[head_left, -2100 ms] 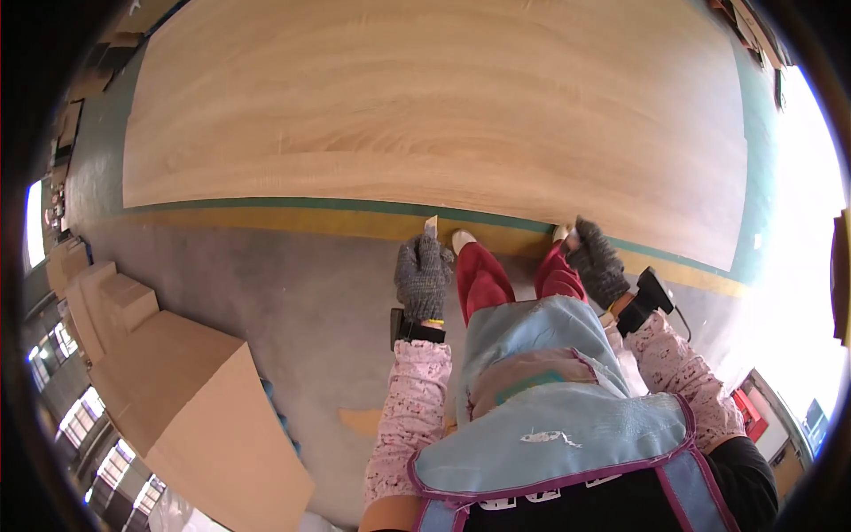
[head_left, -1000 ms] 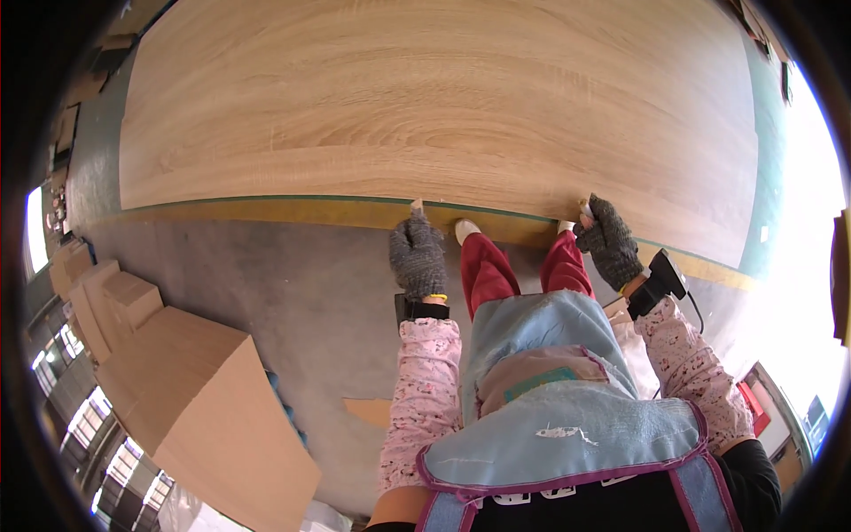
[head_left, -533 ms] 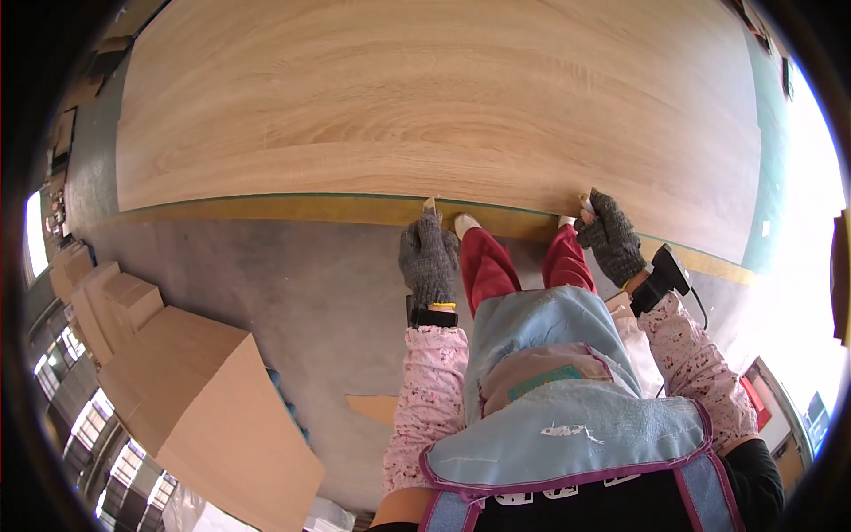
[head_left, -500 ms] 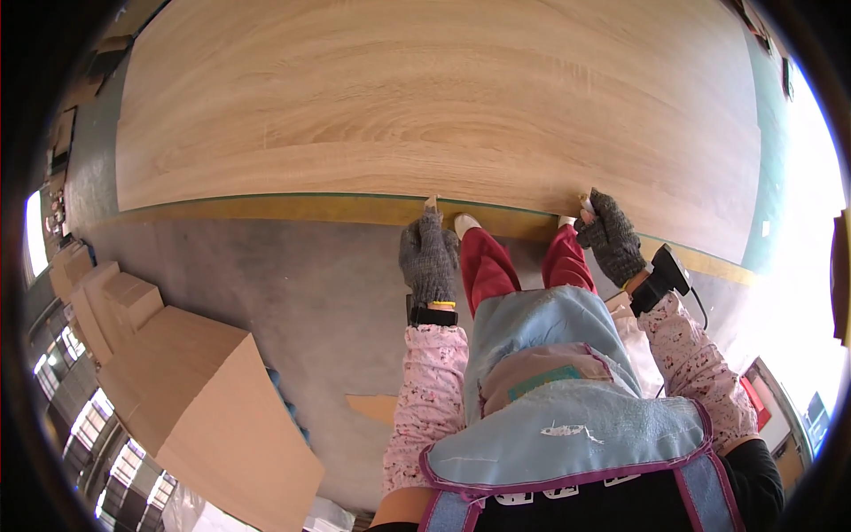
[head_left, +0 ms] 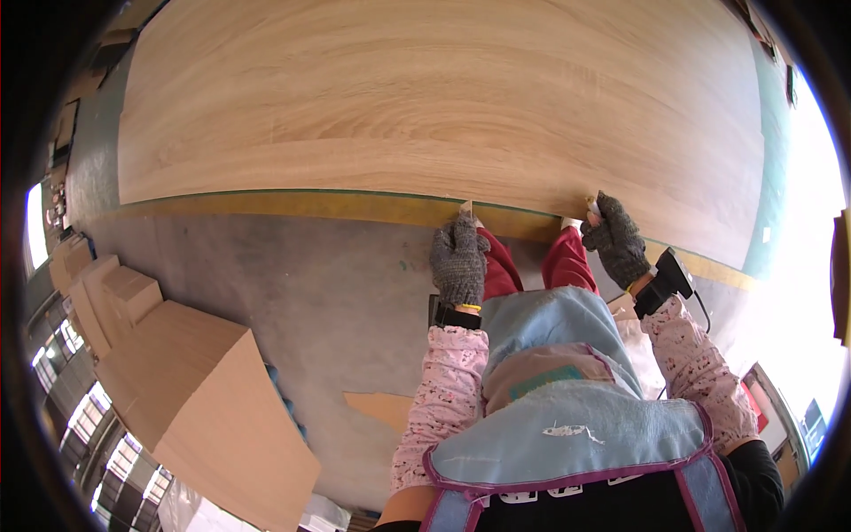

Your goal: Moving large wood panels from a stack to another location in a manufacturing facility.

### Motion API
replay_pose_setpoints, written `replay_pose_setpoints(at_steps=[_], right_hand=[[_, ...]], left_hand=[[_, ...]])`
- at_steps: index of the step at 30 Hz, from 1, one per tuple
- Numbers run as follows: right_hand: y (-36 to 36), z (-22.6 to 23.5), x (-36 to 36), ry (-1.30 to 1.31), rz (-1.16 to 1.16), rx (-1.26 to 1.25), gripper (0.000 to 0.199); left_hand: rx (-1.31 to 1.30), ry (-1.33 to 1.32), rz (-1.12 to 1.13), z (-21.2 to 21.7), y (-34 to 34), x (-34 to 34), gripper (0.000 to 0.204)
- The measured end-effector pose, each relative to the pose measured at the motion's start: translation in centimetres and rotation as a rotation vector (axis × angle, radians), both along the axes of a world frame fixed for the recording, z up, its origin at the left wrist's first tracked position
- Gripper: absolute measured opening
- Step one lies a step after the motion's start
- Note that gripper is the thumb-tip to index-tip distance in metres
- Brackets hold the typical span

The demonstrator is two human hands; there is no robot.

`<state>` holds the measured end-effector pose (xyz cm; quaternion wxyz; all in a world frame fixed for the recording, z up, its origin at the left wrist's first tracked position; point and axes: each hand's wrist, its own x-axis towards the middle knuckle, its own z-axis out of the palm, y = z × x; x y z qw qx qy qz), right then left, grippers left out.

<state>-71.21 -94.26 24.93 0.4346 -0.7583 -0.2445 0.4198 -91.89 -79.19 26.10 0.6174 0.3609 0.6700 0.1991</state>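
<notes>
A wide wood-grain panel [head_left: 425, 106] lies flat in front of me, its near edge bordered by a green line and a yellow-brown strip [head_left: 292, 204]. My left hand [head_left: 457, 262], in a grey knit glove, is closed at this edge. A small pale flat piece with a pointed corner [head_left: 466, 207] sticks out from its fingertips and touches the edge. Further right, my gloved right hand [head_left: 616, 239] is curled around a small whitish and yellowish thing [head_left: 592, 209], just at the panel's edge. Too little of that thing shows to name it.
Cardboard boxes [head_left: 186, 381] stand at the left, the largest one nearest me. A flat cardboard scrap [head_left: 381, 408] lies on the grey floor [head_left: 301, 293]. Green surface [head_left: 769, 177] shows beyond the panel's right end. A black device with a cable [head_left: 669, 275] sits on my right wrist.
My left hand has slid a short way right along the panel edge with the pale piece, coming closer to the right hand. The right hand has barely shifted.
</notes>
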Motion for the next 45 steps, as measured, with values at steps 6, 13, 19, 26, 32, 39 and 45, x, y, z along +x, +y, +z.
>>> replay_pose_setpoints(at_steps=[6,13,19,26,32,39,45], right_hand=[[0.1,0.3,0.2,-0.029,0.003,-0.085,0.026],[0.4,0.6,-0.1,-0.095,0.003,-0.046,0.027],[0.2,0.9,-0.3,-0.026,-0.015,-0.009,0.026],[1.1,2.1,-0.2,-0.033,0.004,-0.069,0.026],[0.9,1.8,-0.3,-0.103,0.039,-0.061,0.026],[0.3,0.8,-0.1,-0.125,0.027,-0.043,0.024],[-0.3,0.5,0.0,-0.182,0.061,-0.117,0.025]], left_hand=[[0.026,0.039,0.116,1.6,1.3,-0.6,0.036],[0.346,0.239,-0.102,-1.5,1.4,-1.9,0.035],[0.457,0.373,-0.125,-0.9,2.4,-2.3,0.031],[0.394,0.324,-0.204,-0.4,2.0,-2.0,0.029],[0.518,0.435,-0.241,-1.8,2.4,-2.7,0.027],[0.341,0.333,-0.281,-0.1,1.7,-2.1,0.028],[0.49,0.426,-0.226,-0.4,2.6,-3.1,0.026]])
